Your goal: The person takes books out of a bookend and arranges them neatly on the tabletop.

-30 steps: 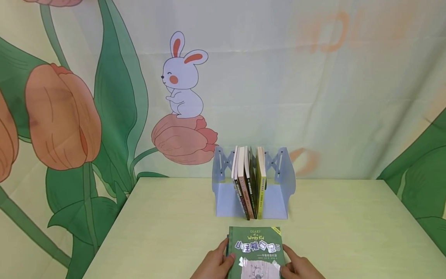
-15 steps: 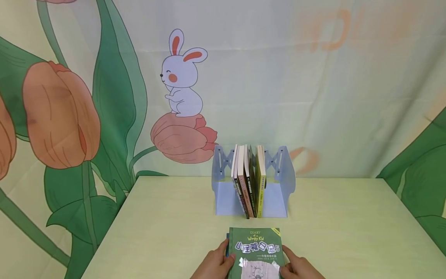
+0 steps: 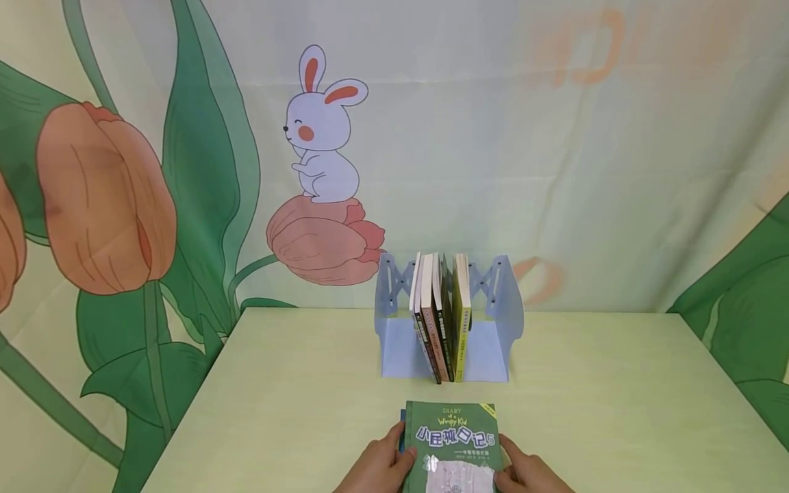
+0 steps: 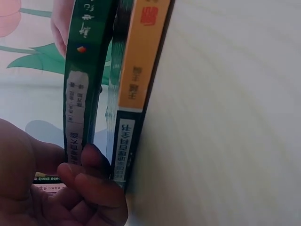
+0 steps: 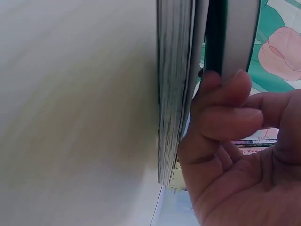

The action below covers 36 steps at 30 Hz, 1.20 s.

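Note:
A green Wimpy Kid book (image 3: 453, 445) is at the bottom centre of the head view, cover up. My left hand (image 3: 382, 462) grips its spine edge and my right hand (image 3: 524, 465) grips the opposite edge, thumbs near the cover. Beneath it lies a thicker book with an orange and dark green spine (image 4: 136, 70). The left wrist view shows a gap between the two books, with left fingertips (image 4: 96, 160) at the green spine. In the right wrist view, right fingers (image 5: 230, 89) curl at the green book's edge, beside the lower book's pages (image 5: 174, 94).
Beyond the hands, a light blue book stand (image 3: 487, 349) holds several books (image 3: 440, 322), some leaning left, one yellow-spined book (image 3: 462, 342) more upright. A pale table (image 3: 296, 390) extends to both sides. Behind it hangs a printed curtain (image 3: 462, 137).
The head view has tilted slightly, so the stand and backdrop sit a little higher in it. Both hands keep their hold on the green book, with little visible movement.

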Available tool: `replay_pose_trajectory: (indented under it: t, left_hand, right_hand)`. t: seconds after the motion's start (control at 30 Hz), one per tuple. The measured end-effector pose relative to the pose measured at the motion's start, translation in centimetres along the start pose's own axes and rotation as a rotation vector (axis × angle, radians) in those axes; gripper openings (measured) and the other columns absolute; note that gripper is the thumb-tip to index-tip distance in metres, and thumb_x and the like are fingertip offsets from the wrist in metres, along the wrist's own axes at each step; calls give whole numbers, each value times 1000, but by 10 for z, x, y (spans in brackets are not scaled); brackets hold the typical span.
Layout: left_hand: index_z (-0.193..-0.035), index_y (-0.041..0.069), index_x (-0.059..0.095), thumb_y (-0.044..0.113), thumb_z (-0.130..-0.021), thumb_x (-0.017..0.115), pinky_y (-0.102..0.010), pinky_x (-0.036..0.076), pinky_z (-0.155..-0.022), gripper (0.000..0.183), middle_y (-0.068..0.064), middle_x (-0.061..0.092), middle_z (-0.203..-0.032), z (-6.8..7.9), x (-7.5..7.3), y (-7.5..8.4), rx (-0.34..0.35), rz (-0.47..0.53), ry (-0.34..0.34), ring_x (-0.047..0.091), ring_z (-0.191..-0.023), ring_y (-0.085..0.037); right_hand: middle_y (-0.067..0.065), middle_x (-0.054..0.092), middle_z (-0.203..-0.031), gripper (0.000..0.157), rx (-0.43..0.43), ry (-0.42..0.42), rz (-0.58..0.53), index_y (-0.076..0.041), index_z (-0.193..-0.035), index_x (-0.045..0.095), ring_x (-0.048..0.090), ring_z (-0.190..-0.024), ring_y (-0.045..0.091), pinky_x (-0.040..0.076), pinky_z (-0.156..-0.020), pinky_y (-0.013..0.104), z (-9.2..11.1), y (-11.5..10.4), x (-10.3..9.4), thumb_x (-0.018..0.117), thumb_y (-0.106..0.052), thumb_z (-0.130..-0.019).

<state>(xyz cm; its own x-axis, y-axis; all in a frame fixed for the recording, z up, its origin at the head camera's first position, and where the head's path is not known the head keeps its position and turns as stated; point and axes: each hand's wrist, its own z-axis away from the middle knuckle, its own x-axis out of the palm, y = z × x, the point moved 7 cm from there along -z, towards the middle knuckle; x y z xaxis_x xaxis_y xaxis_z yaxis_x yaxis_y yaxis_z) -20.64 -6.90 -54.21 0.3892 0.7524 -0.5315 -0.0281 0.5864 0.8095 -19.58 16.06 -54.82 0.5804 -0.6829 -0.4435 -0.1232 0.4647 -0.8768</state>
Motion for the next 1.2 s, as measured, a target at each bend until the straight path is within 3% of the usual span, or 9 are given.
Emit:
replay_pose_trajectory:
  t: [0.23,0.9,1.2]
  left_hand:
    - [-144,-13,34,29,-101,53,-48,50,-83,64,-19,69,-105,-1,1,-1,-26,-17,-4,63,-80,-17]
    - [-144,-13,35,28,-101,54,-43,51,-80,63,-12,70,-97,-1,4,-2,-22,-42,-17,61,-76,-12]
    - [-143,-15,36,28,-100,55,-45,51,-80,63,-16,70,-101,-1,4,-2,-28,-86,-19,61,-78,-13]
  right_hand:
    - [2,69,-71,65,4,6,2,20,-142,23,54,-54,2,42,-51,21,-1,1,1,51,-17,-96]
    - [6,72,-76,66,16,-14,-14,19,-144,21,60,-59,6,46,-54,24,-1,3,4,50,-18,-98]
    - [10,73,-79,67,8,-31,-9,19,-144,20,62,-61,6,47,-55,24,-2,4,5,51,-19,-98]
